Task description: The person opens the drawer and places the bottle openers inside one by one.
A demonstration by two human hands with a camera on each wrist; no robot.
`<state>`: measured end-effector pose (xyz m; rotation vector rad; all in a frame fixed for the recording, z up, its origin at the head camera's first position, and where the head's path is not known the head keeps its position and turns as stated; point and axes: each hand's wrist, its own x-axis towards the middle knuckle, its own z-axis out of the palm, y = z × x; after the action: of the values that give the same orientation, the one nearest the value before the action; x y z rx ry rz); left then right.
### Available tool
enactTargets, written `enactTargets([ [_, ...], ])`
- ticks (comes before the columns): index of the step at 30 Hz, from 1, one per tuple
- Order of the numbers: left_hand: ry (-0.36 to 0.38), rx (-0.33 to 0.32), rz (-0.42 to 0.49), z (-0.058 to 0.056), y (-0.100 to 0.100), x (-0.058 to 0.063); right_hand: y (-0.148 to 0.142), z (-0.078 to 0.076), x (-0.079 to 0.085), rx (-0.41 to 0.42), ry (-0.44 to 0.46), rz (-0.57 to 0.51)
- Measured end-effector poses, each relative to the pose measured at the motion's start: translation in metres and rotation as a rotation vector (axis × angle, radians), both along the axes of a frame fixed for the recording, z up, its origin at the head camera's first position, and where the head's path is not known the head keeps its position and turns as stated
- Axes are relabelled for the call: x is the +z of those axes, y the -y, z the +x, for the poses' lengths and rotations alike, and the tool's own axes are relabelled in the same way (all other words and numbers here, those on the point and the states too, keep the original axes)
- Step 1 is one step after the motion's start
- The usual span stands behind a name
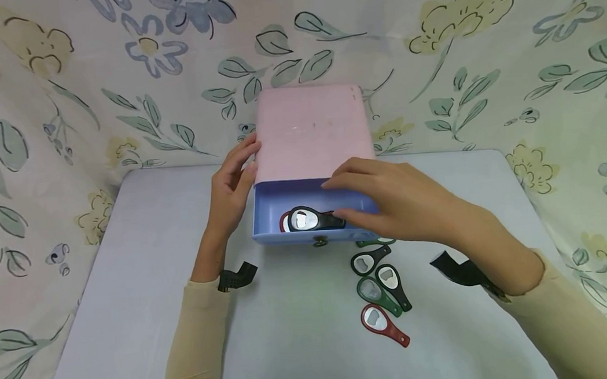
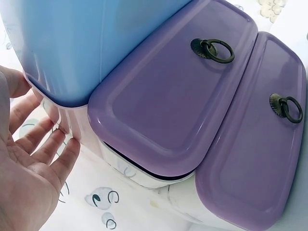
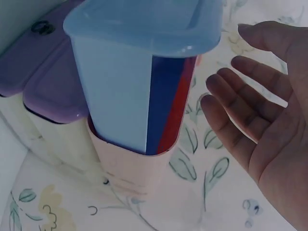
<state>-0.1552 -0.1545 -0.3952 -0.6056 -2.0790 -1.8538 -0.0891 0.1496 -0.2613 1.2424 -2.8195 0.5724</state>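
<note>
A small drawer cabinet with a pink top stands on the table, its blue drawer pulled out. Inside lies a black bottle opener, partly over a red one. My left hand rests against the cabinet's left side, fingers extended; in the left wrist view its fingertips touch the pink wall. Over the drawer's right part reaches my right hand, its thumb near the black opener's handle. In the right wrist view this hand has spread, loosely bent fingers and holds nothing.
In front of the drawer's right side lie several bottle openers, among them a red one, a green one and a black one. Purple drawers with ring pulls sit shut beside the blue one. Floral cloth hangs behind.
</note>
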Motion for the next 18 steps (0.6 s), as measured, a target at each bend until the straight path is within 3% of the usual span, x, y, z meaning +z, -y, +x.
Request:
enactTargets([
  [12,0.005,-0.005,0.004,0.0,0.003,0.003,-0.011,0.033,-0.024,0.018,-0.164,-0.296],
  [18,0.012,-0.006,0.008,0.001,0.0,0.001,-0.011,0.064,-0.05,-0.007,-0.135,-0.471],
])
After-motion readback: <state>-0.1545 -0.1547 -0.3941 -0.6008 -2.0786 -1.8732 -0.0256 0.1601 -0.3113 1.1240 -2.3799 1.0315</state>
